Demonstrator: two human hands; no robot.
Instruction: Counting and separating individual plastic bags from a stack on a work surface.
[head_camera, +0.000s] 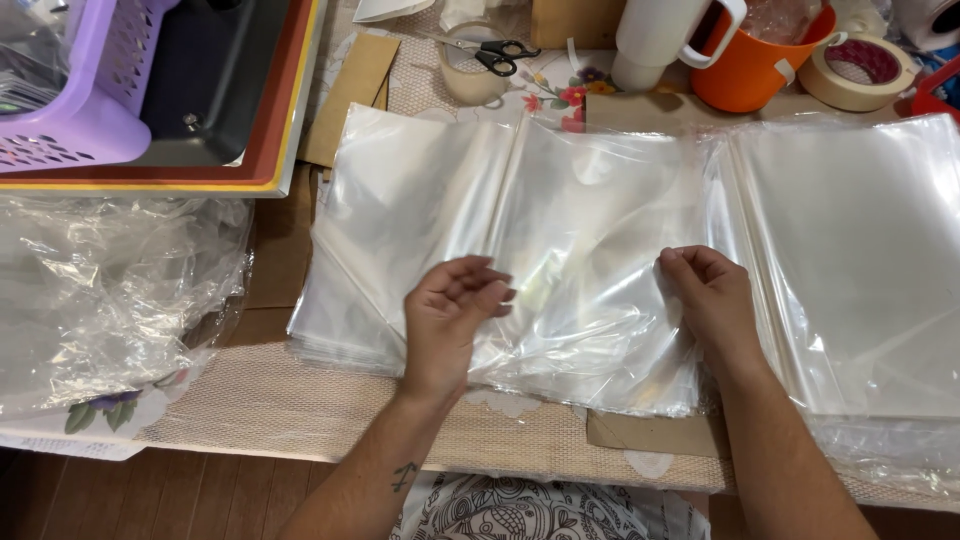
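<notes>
Both hands are on the clear bag (580, 260) atop the middle stack: left hand (452, 318) pinches its edge, right hand (708, 300) at 3 o'clock grips the other side. Scissors (497, 54) sit at 12.

Glossy clear plastic bags (560, 250) lie on rough woven matting (300, 400) beside matt brown cardboard (350, 95).

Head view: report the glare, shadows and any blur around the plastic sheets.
Head view: soft white glare spreads over the plastic sheets, brightest on the right stack, washing out their edges; the left hand and right hand show sharp, with only faint shadows beneath; the crumpled plastic at left carries scattered highlights; the scissors at the top stay in focus; no motion blur shows.
</notes>
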